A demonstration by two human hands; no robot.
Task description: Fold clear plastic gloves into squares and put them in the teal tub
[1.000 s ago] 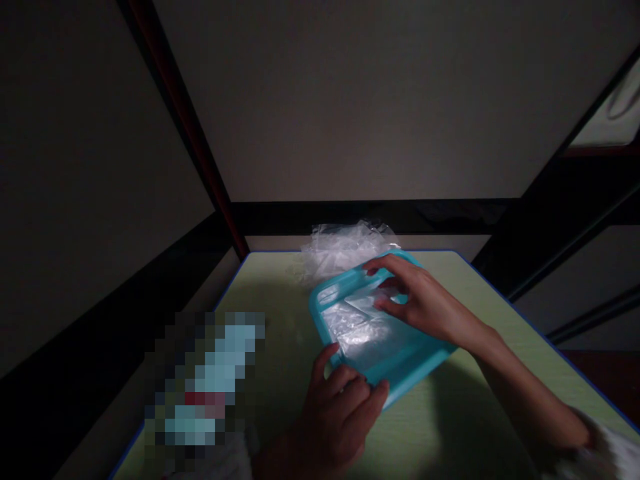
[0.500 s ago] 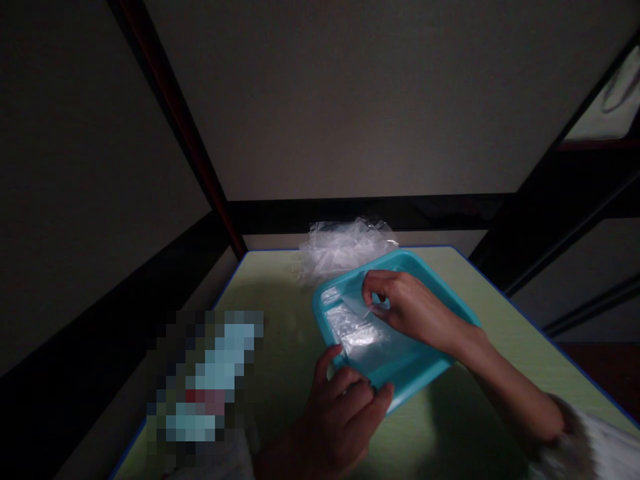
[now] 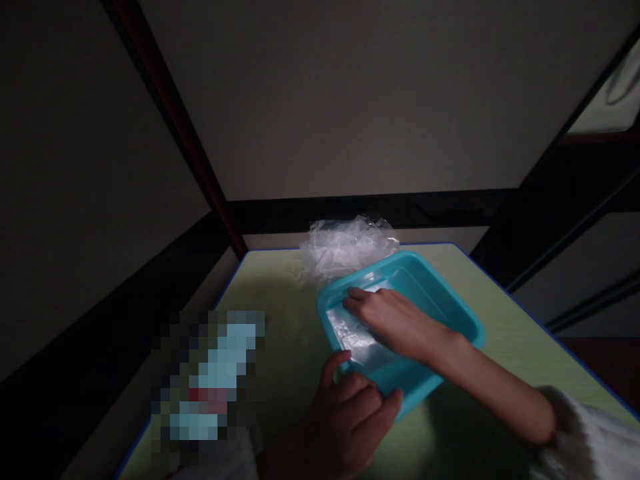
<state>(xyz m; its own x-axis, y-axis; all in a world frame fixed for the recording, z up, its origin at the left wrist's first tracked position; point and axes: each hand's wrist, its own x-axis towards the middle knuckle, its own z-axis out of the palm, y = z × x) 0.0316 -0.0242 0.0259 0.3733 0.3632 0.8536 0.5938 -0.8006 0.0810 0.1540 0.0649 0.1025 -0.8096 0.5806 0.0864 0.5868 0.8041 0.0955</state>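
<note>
A turquoise plastic tray (image 3: 457,303) sits askew on the table, with clear plastic bags (image 3: 353,337) lying flat in its left part. My left hand (image 3: 350,417) is closed on the tray's near left rim, index finger and thumb along the edge. Inside the tray, my right hand (image 3: 395,323) reaches in from the right. Its fingers are curled together on the clear plastic, with the fingertips partly hidden.
A heap of crumpled clear plastic bags (image 3: 345,253) rests behind the tray at the table's back edge. On the left lies a pixelated light-blue object (image 3: 220,367). The pale green table (image 3: 280,320) has a blue edge, and panels stand behind it.
My right hand has moved left and lower in the tray, taking the plastic down flatter and further left. My left hand keeps its hold on the rim.
</note>
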